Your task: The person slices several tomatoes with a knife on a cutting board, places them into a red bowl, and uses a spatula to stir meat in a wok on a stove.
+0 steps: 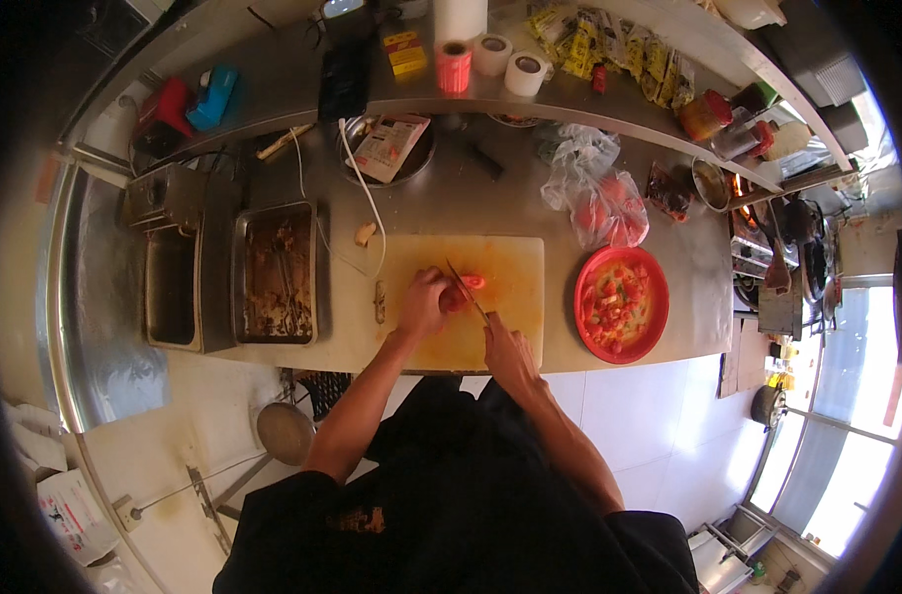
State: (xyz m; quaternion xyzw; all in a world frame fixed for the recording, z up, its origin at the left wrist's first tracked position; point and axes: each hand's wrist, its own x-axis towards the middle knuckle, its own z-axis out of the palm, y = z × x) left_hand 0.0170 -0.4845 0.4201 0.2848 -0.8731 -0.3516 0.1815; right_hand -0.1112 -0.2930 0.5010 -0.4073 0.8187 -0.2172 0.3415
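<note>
My left hand [423, 303] holds a red tomato [453, 298] down on a stained cutting board [506, 327]. In my right hand [509, 349] is a kitchen knife [467, 289], its blade slanting up and left along the tomato's right side. A cut tomato piece [474, 282] lies just beyond the blade. The fingers of my left hand partly hide the tomato. To the right of the board stands a red plastic bowl [662, 304] containing chopped tomato [615, 301] in some liquid.
Clear plastic bags [606, 208] with red contents lie behind the bowl. A soiled metal tray [313, 275] sits left of the board, and a white cable [365, 185] hangs down near the board's back left corner. A steel shelf [421, 104] crosses the back.
</note>
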